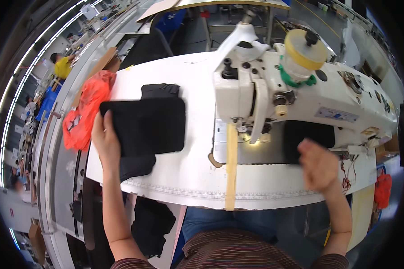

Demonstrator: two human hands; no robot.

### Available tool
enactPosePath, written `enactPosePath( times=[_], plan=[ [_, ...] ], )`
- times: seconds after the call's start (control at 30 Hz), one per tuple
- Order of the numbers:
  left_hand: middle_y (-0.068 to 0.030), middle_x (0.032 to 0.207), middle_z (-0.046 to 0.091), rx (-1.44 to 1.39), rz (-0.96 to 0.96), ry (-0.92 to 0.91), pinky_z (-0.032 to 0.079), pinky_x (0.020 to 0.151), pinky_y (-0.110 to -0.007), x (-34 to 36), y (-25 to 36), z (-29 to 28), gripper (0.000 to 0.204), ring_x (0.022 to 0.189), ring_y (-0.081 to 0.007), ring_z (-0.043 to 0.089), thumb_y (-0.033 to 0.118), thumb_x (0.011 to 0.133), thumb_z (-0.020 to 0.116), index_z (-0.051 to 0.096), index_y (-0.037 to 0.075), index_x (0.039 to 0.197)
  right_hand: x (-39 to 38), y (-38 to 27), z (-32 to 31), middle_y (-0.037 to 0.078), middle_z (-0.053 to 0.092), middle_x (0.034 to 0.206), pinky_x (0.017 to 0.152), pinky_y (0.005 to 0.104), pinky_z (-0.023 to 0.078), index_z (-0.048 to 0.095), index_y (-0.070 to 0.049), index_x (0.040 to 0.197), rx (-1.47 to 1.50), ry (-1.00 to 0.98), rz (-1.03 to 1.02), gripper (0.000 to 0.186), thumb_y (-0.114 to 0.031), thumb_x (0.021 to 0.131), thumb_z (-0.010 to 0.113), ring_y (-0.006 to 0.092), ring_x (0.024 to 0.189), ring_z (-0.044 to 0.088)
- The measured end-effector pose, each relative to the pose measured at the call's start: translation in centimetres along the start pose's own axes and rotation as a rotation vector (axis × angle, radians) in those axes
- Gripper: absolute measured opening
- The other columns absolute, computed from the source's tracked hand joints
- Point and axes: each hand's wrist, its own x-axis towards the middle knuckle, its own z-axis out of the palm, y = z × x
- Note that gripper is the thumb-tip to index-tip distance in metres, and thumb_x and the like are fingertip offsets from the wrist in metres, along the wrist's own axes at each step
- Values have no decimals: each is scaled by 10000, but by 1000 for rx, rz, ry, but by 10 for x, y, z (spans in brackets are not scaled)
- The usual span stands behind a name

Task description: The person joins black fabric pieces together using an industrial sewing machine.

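Observation:
My left hand grips a flat black fabric panel by its left edge, the thumb lying on top. The panel is held over the left part of the white sewing table, covering part of the black pieces beneath it. On the right, my right hand is smeared by motion, and its fingers cannot be made out clearly. It is in front of another black panel, which lies under the arm of the white sewing machine. Whether the hand touches that panel cannot be told.
A yellow tape strip runs from the needle area to the table's front edge, crossing a printed ruler. A red plastic bag lies at the left edge. Black fabric hangs below the table. An oil cup tops the machine.

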Motion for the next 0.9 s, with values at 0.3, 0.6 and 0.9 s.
enactPosePath(
  times=[0.3, 0.6, 0.9],
  plan=[
    [-194, 1055, 614, 851, -130, -68, 476, 818, -367, -37, -77, -88, 313, 1010, -341, 578, 164, 898, 624, 565, 4, 1160, 21, -59, 19, 150, 676, 997, 741, 320, 575, 601, -33, 785, 384, -479, 69, 127, -140, 779, 670, 250, 966, 675],
    [-201, 1044, 651, 571, 282, -776, 513, 816, -425, -5, -27, 30, 301, 953, -359, 626, 15, 813, 563, 588, 12, 1113, 30, -37, 58, 162, 621, 1167, 778, 319, 574, 621, -17, 1146, 234, -506, 53, 415, -115, 750, 696, 253, 1111, 609],
    [-158, 727, 648, 115, 401, -709, 499, 559, -366, -48, 38, 43, 159, 612, -303, 637, -26, 788, 629, 668, -7, 942, 49, -29, 57, 132, 593, 1029, 640, 286, 565, 585, 13, 1151, 222, -638, 1, 388, -48, 768, 591, 213, 986, 619]
  ],
)
